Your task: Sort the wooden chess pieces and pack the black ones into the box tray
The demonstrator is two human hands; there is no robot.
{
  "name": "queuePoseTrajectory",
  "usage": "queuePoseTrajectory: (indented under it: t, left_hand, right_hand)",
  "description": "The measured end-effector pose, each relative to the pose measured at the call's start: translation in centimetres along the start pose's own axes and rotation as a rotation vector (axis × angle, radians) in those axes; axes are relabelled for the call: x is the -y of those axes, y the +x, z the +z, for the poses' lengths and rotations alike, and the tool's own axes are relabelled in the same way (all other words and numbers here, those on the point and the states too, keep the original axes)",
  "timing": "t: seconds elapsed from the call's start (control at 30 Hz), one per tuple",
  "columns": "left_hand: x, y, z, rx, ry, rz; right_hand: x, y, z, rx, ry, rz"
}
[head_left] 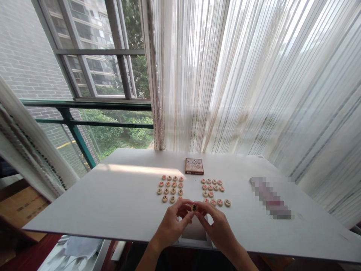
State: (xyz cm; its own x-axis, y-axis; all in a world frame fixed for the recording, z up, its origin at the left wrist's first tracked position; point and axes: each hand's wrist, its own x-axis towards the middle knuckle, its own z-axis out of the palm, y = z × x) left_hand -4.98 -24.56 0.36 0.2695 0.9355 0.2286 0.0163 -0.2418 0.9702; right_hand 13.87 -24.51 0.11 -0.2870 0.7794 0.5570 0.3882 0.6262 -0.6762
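Between the fingertips of my left hand [173, 223] and my right hand [216, 223] is a round Chinese chess piece [194, 207], its black character facing me. Both hands are closed in a pinch on its edges. Below them an open box tray [194, 230] sits at the table's front edge, partly covered by my hands. To the left, wooden chess pieces [173, 191] with red or black characters lie in rows, the nearest partly hidden by my left hand. Another group of pieces [210, 187] lies in rows on the right, just beyond my right hand.
A flat box lid [194, 166] with writing lies farther back on the white table [124, 203]. A blurred-out object [270, 198] rests on the right side. Curtains [234, 82] and a window with a green railing [113, 107] stand behind. A cardboard box [31, 209] is at the left.
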Motion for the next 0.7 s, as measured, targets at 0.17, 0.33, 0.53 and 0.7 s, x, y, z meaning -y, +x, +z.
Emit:
queuePoseTrajectory:
  t: [0.17,0.33,0.53,0.7]
  left_hand:
    - [-0.19,-0.10,0.09,-0.008,0.028,0.001]
    - [-0.28,-0.36,0.03,-0.036,0.062,0.015]
    - [-0.24,-0.39,-0.23,-0.057,0.125,0.026]
    - [-0.39,-0.47,-0.25,-0.046,0.130,0.027]
  right_hand:
    - [0.06,-0.06,-0.10,-0.002,-0.007,0.009]
    - [0.26,-0.16,-0.01,-0.010,0.012,0.002]
    - [0.46,-0.30,0.34,-0.025,0.029,-0.001]
    - [0.15,-0.50,0.38,-0.027,0.039,0.015]
